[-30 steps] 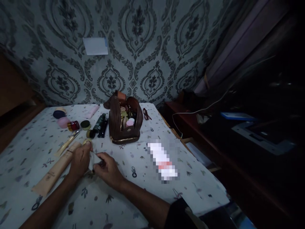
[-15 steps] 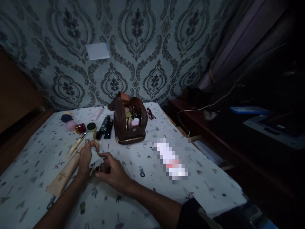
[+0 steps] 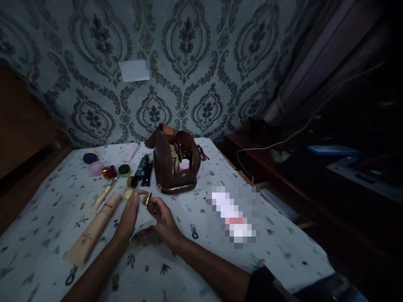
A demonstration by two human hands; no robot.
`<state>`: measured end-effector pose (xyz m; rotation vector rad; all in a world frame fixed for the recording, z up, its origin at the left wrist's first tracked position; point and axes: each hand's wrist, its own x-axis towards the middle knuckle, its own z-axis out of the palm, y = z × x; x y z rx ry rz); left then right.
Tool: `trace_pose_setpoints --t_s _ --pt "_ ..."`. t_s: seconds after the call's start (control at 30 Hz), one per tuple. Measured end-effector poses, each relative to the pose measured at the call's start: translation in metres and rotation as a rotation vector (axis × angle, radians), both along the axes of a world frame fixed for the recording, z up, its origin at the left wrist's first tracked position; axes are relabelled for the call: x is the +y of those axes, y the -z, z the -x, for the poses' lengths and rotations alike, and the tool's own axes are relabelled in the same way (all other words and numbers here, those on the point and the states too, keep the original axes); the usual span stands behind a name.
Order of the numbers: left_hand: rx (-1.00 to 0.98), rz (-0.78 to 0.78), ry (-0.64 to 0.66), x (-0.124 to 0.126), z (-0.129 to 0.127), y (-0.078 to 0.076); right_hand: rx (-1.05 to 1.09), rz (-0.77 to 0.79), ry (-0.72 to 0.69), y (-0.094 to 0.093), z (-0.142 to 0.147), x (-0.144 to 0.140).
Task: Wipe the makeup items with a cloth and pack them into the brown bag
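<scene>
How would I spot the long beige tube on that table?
Start at the open brown leather pouch standing mid-table. Look left and nearer, past the left hand: the long beige plastic tube lies diagonally on the patterned cloth, far longer than the small jars beyond it.

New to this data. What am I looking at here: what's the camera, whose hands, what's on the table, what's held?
No machine here: a person works with bare hands, filmed by a camera on their head that looks down. The left hand and right hand meet over a white cloth or tissue, with a small gold-capped item at the fingertips. On the patterned tablecloth lie a long beige tube, a brush, small jars, dark bottles and an open brown cosmetics bag. It is dim, so labels are unreadable.
</scene>
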<state>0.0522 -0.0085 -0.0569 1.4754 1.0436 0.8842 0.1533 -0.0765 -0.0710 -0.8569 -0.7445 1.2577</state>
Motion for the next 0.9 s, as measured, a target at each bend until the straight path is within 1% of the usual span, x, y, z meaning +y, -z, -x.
trace_pose_setpoints --t_s 0.1,0.17,0.27,0.4,0.5,0.6,0.7,0.77,0.9 --pt "0.008 -0.11 0.059 -0.006 -0.002 -0.002 -0.011 -0.024 0.142 0.003 -0.003 0.003" --pt "0.042 -0.172 0.105 -0.01 -0.002 -0.005 0.012 -0.011 0.186 0.003 -0.005 0.005" --pt "0.101 -0.281 0.119 -0.013 -0.003 -0.008 0.043 -0.002 0.196 0.0 -0.006 0.005" --pt "0.216 -0.406 0.091 -0.012 -0.001 -0.011 0.056 0.004 0.179 -0.002 -0.007 0.004" --pt "0.256 -0.465 0.096 -0.009 0.002 -0.012 0.037 0.058 0.158 -0.002 -0.01 0.003" --pt "0.236 -0.466 0.107 -0.006 0.005 -0.012 -0.082 0.073 0.176 -0.005 -0.013 0.0" --pt "0.206 -0.434 0.066 -0.003 0.006 -0.013 -0.185 0.048 0.202 -0.009 -0.015 -0.001" --pt "0.176 -0.368 0.023 -0.003 0.006 -0.014 -0.176 0.037 0.215 -0.01 -0.016 -0.001" --pt "0.043 -0.161 -0.05 -0.003 0.005 -0.02 -0.162 0.019 0.212 -0.008 -0.016 0.0"
